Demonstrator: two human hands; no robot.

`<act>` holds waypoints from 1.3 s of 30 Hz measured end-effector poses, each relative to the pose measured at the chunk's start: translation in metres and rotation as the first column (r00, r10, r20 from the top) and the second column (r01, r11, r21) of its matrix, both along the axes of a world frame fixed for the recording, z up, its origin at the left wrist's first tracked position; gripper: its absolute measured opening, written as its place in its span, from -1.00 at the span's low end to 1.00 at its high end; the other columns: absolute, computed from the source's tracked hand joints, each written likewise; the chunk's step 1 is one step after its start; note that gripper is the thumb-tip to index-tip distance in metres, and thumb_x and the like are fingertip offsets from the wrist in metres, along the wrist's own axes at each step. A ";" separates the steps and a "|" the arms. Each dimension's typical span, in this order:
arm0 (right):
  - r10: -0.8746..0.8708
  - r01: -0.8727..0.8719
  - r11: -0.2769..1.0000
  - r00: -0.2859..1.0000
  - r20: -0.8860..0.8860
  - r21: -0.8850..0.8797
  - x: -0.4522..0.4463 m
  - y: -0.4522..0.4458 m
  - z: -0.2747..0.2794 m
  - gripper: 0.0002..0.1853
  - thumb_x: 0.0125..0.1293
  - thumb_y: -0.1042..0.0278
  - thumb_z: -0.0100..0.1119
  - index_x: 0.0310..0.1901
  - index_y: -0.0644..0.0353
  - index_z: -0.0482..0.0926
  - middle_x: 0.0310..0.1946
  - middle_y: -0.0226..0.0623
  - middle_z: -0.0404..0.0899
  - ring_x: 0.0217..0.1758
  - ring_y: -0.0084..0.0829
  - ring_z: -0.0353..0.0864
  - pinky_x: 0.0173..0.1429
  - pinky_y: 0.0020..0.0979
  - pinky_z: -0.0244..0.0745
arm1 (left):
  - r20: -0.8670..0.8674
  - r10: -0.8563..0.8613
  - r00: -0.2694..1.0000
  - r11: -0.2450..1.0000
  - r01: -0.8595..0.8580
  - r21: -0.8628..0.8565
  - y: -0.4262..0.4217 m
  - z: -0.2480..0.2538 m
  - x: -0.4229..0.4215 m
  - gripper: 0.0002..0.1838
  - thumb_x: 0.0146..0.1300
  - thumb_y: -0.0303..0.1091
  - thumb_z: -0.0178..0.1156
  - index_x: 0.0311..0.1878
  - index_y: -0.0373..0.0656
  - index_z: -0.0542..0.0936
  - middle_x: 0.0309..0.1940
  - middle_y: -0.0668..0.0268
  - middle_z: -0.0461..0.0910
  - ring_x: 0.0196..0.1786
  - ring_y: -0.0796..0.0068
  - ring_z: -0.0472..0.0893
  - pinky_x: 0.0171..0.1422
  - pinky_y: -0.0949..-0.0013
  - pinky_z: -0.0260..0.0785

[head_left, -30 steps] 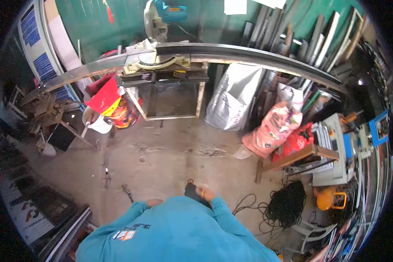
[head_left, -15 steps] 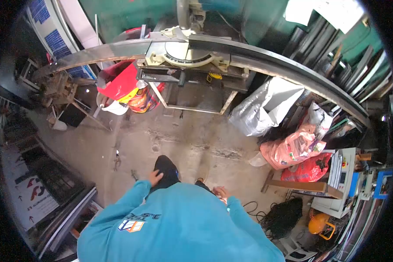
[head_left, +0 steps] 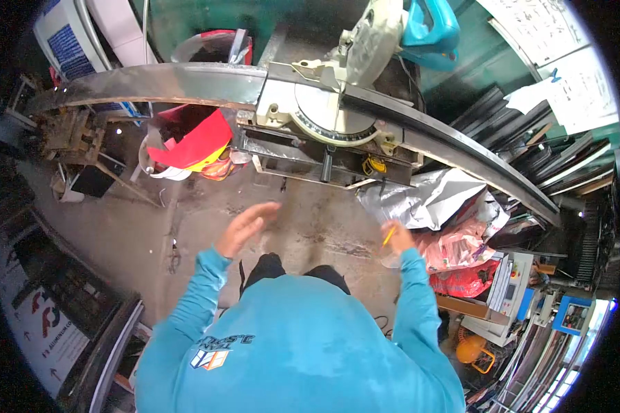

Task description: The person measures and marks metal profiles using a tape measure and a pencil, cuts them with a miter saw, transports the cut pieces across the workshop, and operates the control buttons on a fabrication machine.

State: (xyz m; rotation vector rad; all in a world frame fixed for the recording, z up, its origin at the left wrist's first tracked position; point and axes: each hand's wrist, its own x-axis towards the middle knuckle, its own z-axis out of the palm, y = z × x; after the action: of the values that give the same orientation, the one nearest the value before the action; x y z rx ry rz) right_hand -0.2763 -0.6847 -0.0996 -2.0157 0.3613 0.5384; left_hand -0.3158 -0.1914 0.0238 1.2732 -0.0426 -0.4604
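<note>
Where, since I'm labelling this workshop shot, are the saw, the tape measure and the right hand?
Saw (head_left: pixel 373 51): head view, on its pale blade guard.
Tape measure (head_left: pixel 374 165): head view, on its yellow case.
Right hand (head_left: pixel 400 239): head view, on the middle.

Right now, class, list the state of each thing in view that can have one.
Left grip: open, apparently empty.
Right grip: closed on a slim yellow object.
Miter saw: head raised above its base.
Tape measure: resting below the saw.
Red container: open at the top.
Silver sack: creased; mouth unclear.
</note>
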 end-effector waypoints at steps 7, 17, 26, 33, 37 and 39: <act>0.032 0.077 0.970 0.900 0.435 -0.230 0.196 -0.108 0.031 -0.62 0.35 0.06 0.11 0.07 0.11 0.48 -0.11 -0.05 0.62 -0.07 -0.04 0.62 -0.04 -0.18 0.49 | 0.813 -0.092 0.575 0.649 0.654 -0.389 -0.058 0.215 0.085 -0.37 0.40 0.30 -0.27 0.28 0.14 0.47 0.19 0.04 0.49 0.30 -0.39 0.27 0.35 -0.39 -0.08; 0.531 0.081 0.420 0.785 0.317 -0.904 0.331 -0.169 0.081 -0.34 0.05 0.27 0.45 0.20 0.19 0.41 0.07 0.09 0.49 0.14 0.07 0.46 0.16 -0.11 0.41 | 0.201 0.082 0.976 0.665 0.097 -0.741 -0.103 0.278 0.093 -0.40 0.32 0.34 -0.19 -0.01 0.09 0.62 0.05 -0.01 0.55 0.20 -0.40 0.39 0.31 -0.47 -0.12; 0.544 -0.025 0.242 0.831 0.115 -0.970 0.324 -0.143 0.106 -0.40 0.00 0.13 0.46 0.09 0.08 0.47 -0.08 -0.10 0.54 0.06 -0.08 0.51 0.02 -0.04 0.40 | 0.530 0.130 0.838 0.692 0.306 -0.654 -0.095 0.204 0.202 -0.12 0.15 0.57 -0.16 0.25 0.04 0.48 0.21 -0.06 0.43 0.30 -0.17 0.37 0.35 -0.35 -0.03; 0.742 0.010 0.372 0.597 0.304 -0.928 0.293 -0.028 0.093 -0.29 -0.14 0.04 0.50 0.08 0.15 0.50 -0.06 -0.08 0.51 0.05 0.02 0.44 0.15 -0.04 0.34 | 0.618 -0.464 0.634 0.642 -0.240 0.728 -0.082 0.056 0.254 -0.34 0.11 -0.17 0.30 0.28 -0.13 0.35 0.24 0.14 0.34 0.41 0.00 0.17 0.44 -0.29 -0.06; 0.784 -0.056 0.499 0.453 0.424 -0.865 0.284 0.093 0.099 -0.41 -0.04 0.15 0.42 0.05 0.21 0.52 -0.02 -0.03 0.50 0.10 0.04 0.40 0.29 0.06 0.23 | 0.453 -0.562 0.692 0.253 -0.378 0.890 -0.078 0.012 0.291 -0.25 0.03 -0.21 0.36 0.31 -0.11 0.32 0.23 0.13 0.35 0.36 0.04 0.26 0.41 -0.25 0.02; 0.805 -0.062 0.530 0.350 0.479 -0.845 0.283 0.143 0.096 -0.48 0.01 0.17 0.39 0.00 0.22 0.53 -0.03 -0.03 0.50 0.12 0.06 0.39 0.32 0.08 0.17 | 0.362 -0.532 0.766 0.170 -0.322 0.931 -0.043 -0.002 0.319 -0.34 -0.04 -0.25 0.41 0.19 -0.11 0.43 0.06 0.17 0.47 0.18 0.09 0.43 0.25 -0.13 0.21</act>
State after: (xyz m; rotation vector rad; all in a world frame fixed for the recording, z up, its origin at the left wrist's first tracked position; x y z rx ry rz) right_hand 0.0064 -0.5414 -0.0035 -2.8793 -0.8930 -0.4674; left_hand 0.0029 -0.2348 0.0214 2.8171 -0.5272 -0.0636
